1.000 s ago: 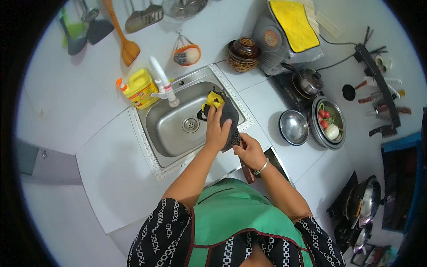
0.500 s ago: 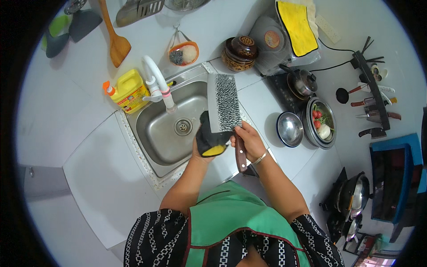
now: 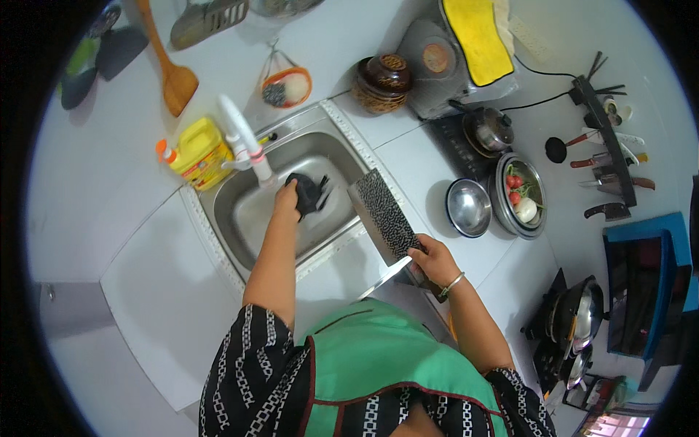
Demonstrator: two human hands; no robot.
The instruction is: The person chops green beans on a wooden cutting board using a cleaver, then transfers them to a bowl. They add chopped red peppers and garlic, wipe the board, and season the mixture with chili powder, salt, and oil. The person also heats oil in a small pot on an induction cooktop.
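My left hand reaches over the steel sink with its fingers closed on a black cloth. The cloth hangs bunched above the basin, just right of the white faucet, and covers the drain. In my right hand is a cleaver, held by its handle. Its broad blade, with a dark textured band, slants up and left over the sink's right front rim, apart from the cloth.
A yellow jug stands left of the faucet. To the right are a steel bowl, a basin of vegetables and a small pot on a dark cooktop. Knives hang on a wall rack; a lidded brown jar sits behind.
My left hand has taken the black cloth off the cleaver and moved it up and left over the sink. My right hand has drawn the cleaver right and toward me, tilting its blade left.
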